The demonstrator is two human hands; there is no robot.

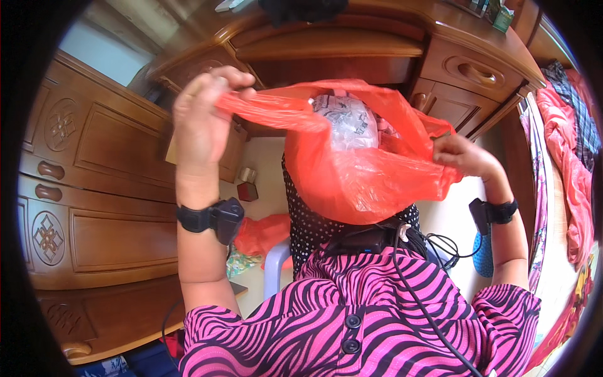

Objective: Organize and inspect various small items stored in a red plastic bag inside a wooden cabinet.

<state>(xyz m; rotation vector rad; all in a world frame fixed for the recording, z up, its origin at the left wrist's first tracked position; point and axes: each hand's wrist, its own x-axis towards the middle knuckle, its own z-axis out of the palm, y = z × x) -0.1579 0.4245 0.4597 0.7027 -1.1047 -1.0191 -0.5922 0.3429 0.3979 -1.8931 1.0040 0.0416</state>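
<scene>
Red plastic bag: The thin, glossy red plastic bag [352,195] is held up between both hands, above the lap and in front of the desk, its mouth gaping upward.
Inside the bag: A clear plastic-wrapped bundle [347,122] with dark printing shows through the mouth.
Left hand: Raised on the left, the left hand [204,113] pinches a gathered, strap-like part of the bag between thumb and fingers, pulling it taut.
Right hand: Lower and on the other side, the right hand [461,154] has its fingers curled around the bag's bunched edge.
Wrists: A black strap with a dark device sits on each, the left device [227,221] and the right device [480,217].
Person: Seen from above, wearing a pink and black wavy-striped shirt [377,308] with dark buttons; black, white-dotted fabric [301,201] covers the lap, and a black cable [430,308] runs down the shirt.
Furniture: A carved wooden cabinet [119,239] stands at left, a wooden desk [333,47] ahead.
Floor, left: A crumpled piece of red plastic [267,231] lies beside a pale armrest [274,270].
Far right: Pink and plaid cloths [559,116] lie heaped.
</scene>
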